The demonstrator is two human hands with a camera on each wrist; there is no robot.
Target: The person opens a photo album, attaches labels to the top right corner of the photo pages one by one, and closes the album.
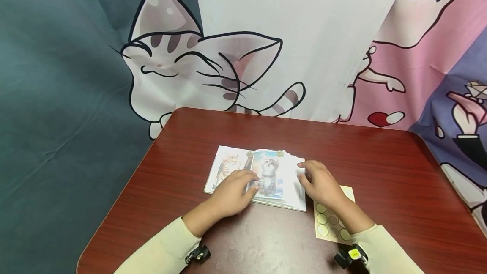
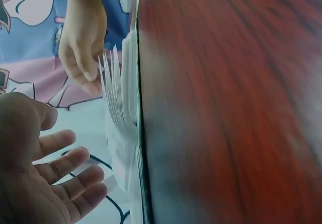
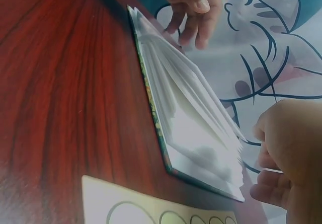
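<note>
A picture book (image 1: 293,189) lies open on the table, with a cat picture on each page and a small round sticker (image 1: 280,154) near the top of the right one. My left hand (image 1: 235,193) is over the book's middle; its fingers are spread and relaxed in the left wrist view, holding nothing. At the outer edge of the right page, my right hand (image 1: 321,183) has loosely bent fingers close to the page tips. Several pages (image 3: 196,103) fan up from the cover in the right wrist view. Beneath my right forearm lies a sheet of round stickers (image 1: 322,219), partly hidden.
The reddish-brown table (image 1: 160,172) has rounded corners and extends well past the book on both sides. Behind its far edge hangs a curtain (image 1: 243,3) printed with cartoon cats. Each sleeve has a small wrist camera (image 1: 198,253) at the cuff.
</note>
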